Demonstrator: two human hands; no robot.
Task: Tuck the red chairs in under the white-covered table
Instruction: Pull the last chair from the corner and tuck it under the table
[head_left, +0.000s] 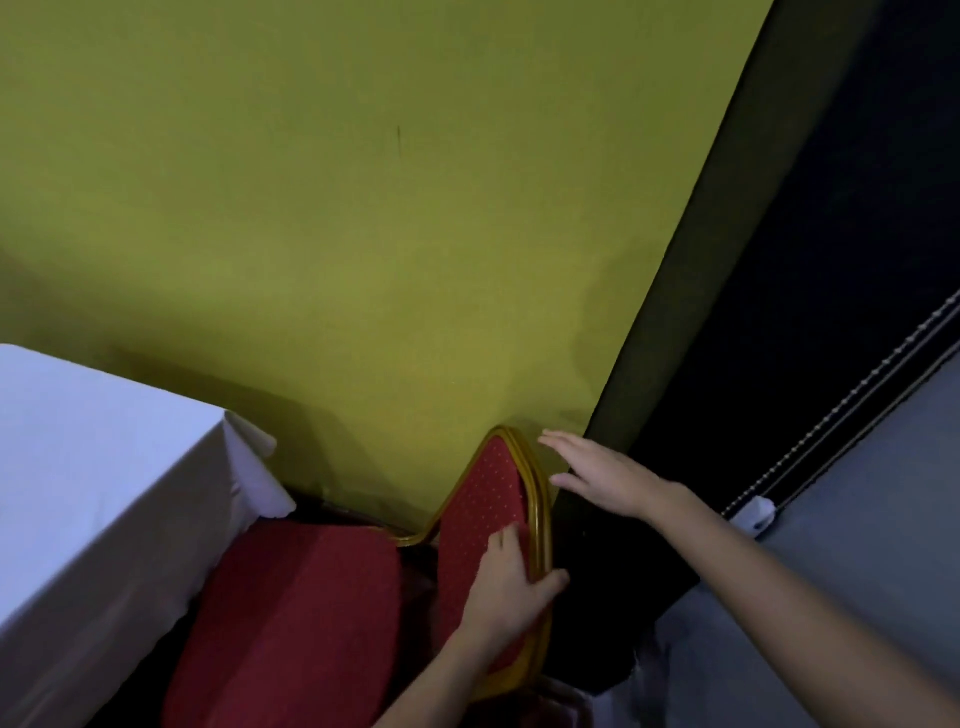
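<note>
A red chair with a gold frame stands beside the white-covered table (98, 499) at the lower left. Its cushioned seat (291, 618) faces the table and sits partly beside the hanging cloth. Its dotted red backrest (480, 504) rises in the middle of the view. My left hand (506, 587) grips the backrest's right edge, fingers on the front and thumb over the gold rim. My right hand (605, 475) hovers flat with fingers spread just right of the backrest's top, touching nothing that I can see.
A yellow-green wall (363, 208) stands close behind the chair. A dark vertical panel (691, 322) runs along its right side. At the far right hangs a grey blind (883, 519) with a beaded cord (831, 415). Space between chair and wall is tight.
</note>
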